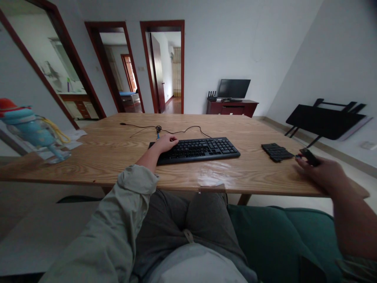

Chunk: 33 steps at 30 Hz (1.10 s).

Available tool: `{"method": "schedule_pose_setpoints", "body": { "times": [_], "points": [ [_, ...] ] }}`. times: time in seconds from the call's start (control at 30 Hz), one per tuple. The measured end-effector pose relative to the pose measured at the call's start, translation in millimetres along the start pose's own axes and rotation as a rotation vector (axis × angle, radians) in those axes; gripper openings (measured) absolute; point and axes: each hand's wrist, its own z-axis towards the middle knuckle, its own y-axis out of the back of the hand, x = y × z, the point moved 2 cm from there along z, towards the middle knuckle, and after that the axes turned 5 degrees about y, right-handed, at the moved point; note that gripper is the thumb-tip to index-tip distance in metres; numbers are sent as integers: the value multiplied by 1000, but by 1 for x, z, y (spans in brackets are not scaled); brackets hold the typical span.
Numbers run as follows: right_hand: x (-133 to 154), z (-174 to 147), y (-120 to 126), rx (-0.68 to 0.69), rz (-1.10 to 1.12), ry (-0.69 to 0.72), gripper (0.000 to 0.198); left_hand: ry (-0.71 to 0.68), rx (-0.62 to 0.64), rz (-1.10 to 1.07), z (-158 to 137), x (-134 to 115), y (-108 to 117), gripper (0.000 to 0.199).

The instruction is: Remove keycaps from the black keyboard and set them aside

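Observation:
A black computer keyboard [206, 148] lies on the wooden table in front of me, slightly turned. Over its left end, my left hand [166, 143] is closed on the keyboard, the thumb side above the keys; some fingers are hidden. Just behind that hand a small blue piece [158, 136] shows near the knot of the keyboard cable [185, 131]. Out at the table's right end, my right hand [326, 171] is raised and closed around a small black block-like object [310, 157], its kind unclear. Left of it lies a dark folded cloth-like item [276, 151].
The wooden table [123, 153] has its near edge just before my lap. A blue bottle with a red lid [32, 125] stands at the far left by white papers [75, 137]. Beyond are a folded black table [324, 120], a monitor [234, 89] on a cabinet, and doorways.

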Motion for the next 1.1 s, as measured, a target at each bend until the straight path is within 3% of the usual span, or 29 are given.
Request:
{"method": "schedule_pose_setpoints", "body": {
  "times": [0.13, 0.23, 0.67, 0.87, 0.97, 1.1],
  "points": [
    [4, 0, -7, 204, -42, 6, 52, 29, -15, 20, 0, -1, 1, 29],
    [16, -1, -4, 262, -33, 19, 46, 39, -17, 19, 0, -1, 1, 29],
    [17, -6, 0, 285, 153, 31, 31, 40, -4, 23, 2, 1, 2, 29],
    [12, -10, 4, 161, 288, -14, 44, 47, 5, -11, 2, 4, 0, 28],
    [13, -11, 8, 151, 263, -84, 35, 36, 0, -18, 3, 5, 0, 27],
    [20, -10, 9, 214, 232, -14, 19, 33, -2, -27, 2, 4, -1, 26]
  ]
}}
